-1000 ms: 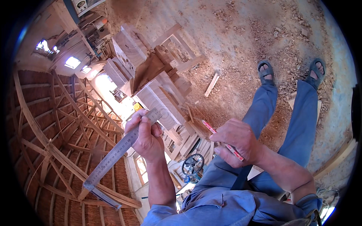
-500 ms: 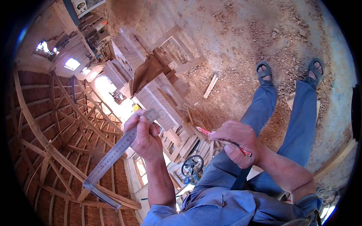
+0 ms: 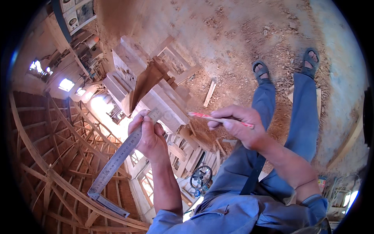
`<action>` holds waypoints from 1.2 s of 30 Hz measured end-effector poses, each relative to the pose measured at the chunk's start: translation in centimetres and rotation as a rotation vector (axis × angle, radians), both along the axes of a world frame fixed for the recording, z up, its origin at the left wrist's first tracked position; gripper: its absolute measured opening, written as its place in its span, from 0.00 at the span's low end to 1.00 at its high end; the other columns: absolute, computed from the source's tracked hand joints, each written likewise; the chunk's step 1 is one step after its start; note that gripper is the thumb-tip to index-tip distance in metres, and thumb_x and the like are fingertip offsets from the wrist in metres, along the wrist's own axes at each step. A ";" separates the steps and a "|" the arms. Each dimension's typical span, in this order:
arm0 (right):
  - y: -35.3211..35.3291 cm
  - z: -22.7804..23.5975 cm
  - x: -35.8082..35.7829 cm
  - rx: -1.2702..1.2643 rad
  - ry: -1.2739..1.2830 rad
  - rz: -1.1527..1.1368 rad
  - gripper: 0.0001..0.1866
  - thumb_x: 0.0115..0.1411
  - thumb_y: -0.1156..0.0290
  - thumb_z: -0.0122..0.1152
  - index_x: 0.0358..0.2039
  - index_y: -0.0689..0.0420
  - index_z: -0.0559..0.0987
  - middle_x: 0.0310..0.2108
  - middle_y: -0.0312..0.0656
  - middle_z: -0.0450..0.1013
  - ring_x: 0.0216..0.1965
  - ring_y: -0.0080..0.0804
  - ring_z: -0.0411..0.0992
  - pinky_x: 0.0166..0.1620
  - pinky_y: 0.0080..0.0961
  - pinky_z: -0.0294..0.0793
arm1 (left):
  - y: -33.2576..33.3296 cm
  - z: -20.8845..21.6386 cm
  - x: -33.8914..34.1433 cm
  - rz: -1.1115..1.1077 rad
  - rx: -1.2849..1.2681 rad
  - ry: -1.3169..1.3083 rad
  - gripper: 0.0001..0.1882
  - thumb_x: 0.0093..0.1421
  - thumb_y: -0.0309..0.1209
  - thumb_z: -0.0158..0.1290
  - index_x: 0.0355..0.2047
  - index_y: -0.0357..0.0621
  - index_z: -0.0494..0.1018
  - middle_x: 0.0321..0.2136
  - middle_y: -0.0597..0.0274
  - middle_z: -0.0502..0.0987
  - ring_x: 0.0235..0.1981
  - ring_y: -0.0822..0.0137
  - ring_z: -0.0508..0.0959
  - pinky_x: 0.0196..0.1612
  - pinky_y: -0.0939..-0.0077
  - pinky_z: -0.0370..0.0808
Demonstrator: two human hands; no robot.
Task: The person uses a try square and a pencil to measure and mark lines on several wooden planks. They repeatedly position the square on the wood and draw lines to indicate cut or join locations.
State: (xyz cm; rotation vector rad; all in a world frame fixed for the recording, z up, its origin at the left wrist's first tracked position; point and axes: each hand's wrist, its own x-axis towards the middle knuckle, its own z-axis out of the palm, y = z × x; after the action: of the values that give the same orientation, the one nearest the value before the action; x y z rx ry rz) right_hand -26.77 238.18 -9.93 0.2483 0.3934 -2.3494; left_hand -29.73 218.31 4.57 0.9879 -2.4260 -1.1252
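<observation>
My left hand (image 3: 149,134) is closed around the blade of a metal carpenter's square (image 3: 119,158), near the blade's upper end. The square's shorter arm slants away at the lower left. That upper end lies by the near end of a thick pale timber (image 3: 165,103); whether they touch I cannot tell. In my right hand (image 3: 243,126) a red and white pencil (image 3: 200,115) is pinched between thumb and fingers. Its front end points left toward the timber's end, with a gap between.
Stacked timber blocks (image 3: 126,62) stand beyond my left hand, near a wooden frame (image 3: 181,60). A loose wood strip (image 3: 209,93) lies on the chip-strewn floor (image 3: 233,46). Below the stack are a black handwheel (image 3: 201,176) and several offcuts. My sandalled feet (image 3: 261,72) are at right.
My right hand has moved up and left, bringing the pencil closer to the timber, and its grip looks more stretched out. My left hand keeps its hold on the square. The whole view has shifted slightly.
</observation>
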 end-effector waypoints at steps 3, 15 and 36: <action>-1.6 1.4 -0.6 0.013 0.011 -0.010 0.17 0.67 0.73 0.51 0.52 0.70 0.73 0.43 0.50 0.77 0.44 0.32 0.77 0.52 0.28 0.75 | -0.3 0.0 -0.3 0.012 0.009 -0.007 0.11 0.61 0.17 0.51 0.40 0.46 0.67 0.40 0.51 0.77 0.17 0.77 0.68 0.17 0.86 0.66; -5.3 2.9 -4.0 0.087 0.105 0.043 0.14 0.65 0.77 0.55 0.49 0.67 0.78 0.40 0.45 0.78 0.38 0.24 0.76 0.44 0.21 0.76 | -0.5 0.0 -0.1 -0.048 -0.028 -0.002 0.11 0.61 0.16 0.50 0.41 0.45 0.66 0.40 0.49 0.75 0.19 0.74 0.69 0.17 0.84 0.67; -4.4 3.0 -6.1 0.192 0.088 0.010 0.11 0.62 0.77 0.59 0.44 0.66 0.80 0.37 0.43 0.80 0.37 0.23 0.76 0.42 0.21 0.74 | -0.5 0.3 -2.1 0.009 -0.023 -0.043 0.08 0.62 0.18 0.50 0.41 0.41 0.68 0.34 0.51 0.76 0.15 0.76 0.66 0.19 0.82 0.67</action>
State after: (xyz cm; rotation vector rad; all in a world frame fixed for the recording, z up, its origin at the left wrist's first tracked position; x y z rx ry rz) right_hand -32.89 233.76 -6.96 0.2327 0.6625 -2.3197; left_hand -31.84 217.81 4.83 1.0252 -2.4595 -1.0820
